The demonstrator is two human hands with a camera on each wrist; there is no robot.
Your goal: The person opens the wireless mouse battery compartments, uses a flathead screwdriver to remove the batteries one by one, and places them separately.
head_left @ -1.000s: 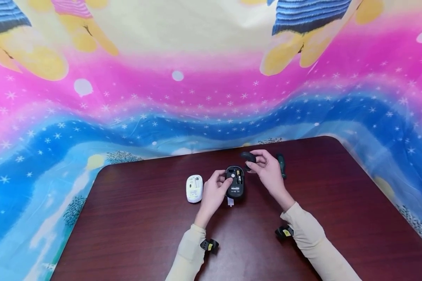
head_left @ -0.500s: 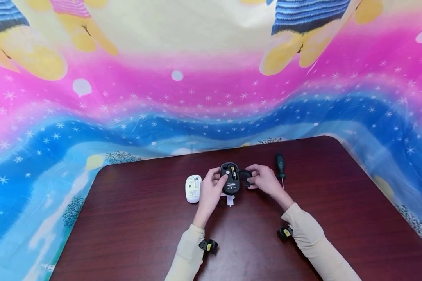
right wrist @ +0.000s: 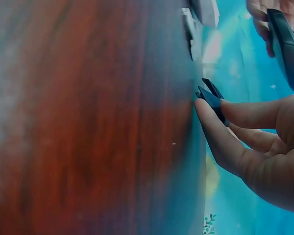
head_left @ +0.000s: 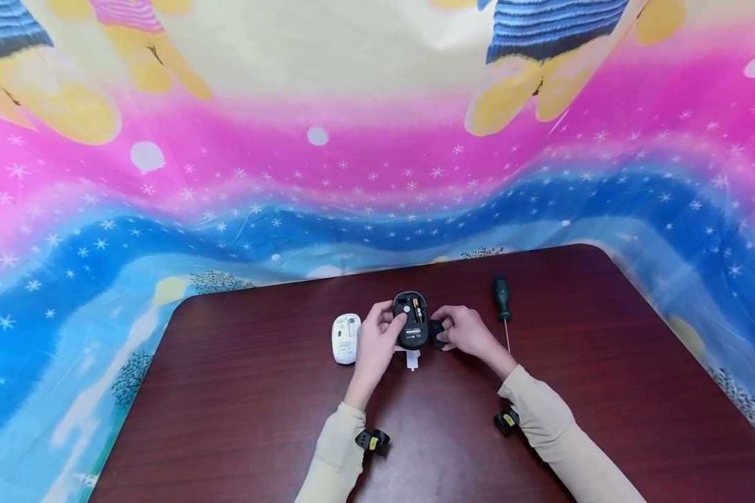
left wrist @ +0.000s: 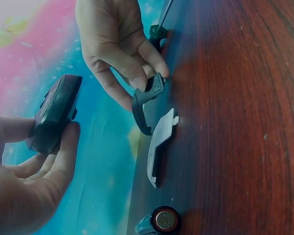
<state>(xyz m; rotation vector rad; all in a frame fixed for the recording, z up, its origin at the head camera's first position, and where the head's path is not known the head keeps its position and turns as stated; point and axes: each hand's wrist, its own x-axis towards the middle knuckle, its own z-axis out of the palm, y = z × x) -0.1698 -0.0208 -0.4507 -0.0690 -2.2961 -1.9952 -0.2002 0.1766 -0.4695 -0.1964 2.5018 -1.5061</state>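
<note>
My left hand grips a black computer mouse with its underside facing up. The battery compartment is uncovered, and a battery shows inside it. Just to the right, my right hand pinches a black battery cover between thumb and fingers. In the left wrist view this cover has a curved arm and is held apart from the mouse. Below the hands a white battery cover lies on the table.
A white mouse, underside up, lies left of my left hand. Behind my right hand is a screwdriver with a dark green handle. The left wrist view shows a loose battery on the dark wooden table. A printed cloth hangs behind.
My right hand has brought the black cover down from beyond the mouse to beside its right edge. My left hand has shifted the mouse slightly left and away, exposing more of the white cover.
</note>
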